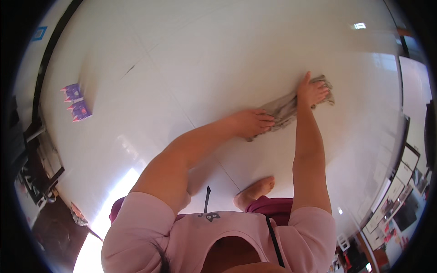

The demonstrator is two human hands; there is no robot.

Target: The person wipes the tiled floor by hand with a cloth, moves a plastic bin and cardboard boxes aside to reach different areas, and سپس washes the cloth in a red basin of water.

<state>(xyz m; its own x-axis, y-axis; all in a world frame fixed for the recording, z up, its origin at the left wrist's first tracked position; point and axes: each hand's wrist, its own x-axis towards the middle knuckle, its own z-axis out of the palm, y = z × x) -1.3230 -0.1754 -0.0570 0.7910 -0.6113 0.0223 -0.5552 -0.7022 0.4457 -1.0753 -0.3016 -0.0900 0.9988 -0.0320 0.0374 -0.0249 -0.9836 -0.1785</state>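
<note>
A crumpled grey-brown cloth (284, 108) lies stretched slantwise on the glossy pale floor (218, 61). My left hand (254, 123) presses on its near left end, with the fingers pointing right. At the far right end my right hand (311, 91) bears down on the cloth, its thumb held away from the fingers. Bunched folds show between the two hands and past the right fingertips. What lies beneath each palm is hidden.
A purple toy castle (79, 103) with pink spires stands at the left. My bare foot (257, 191) rests on the floor below the cloth. Dark skirting (42, 71) runs along the left wall. Cabinets with drawers (397, 182) and assorted items line the right side.
</note>
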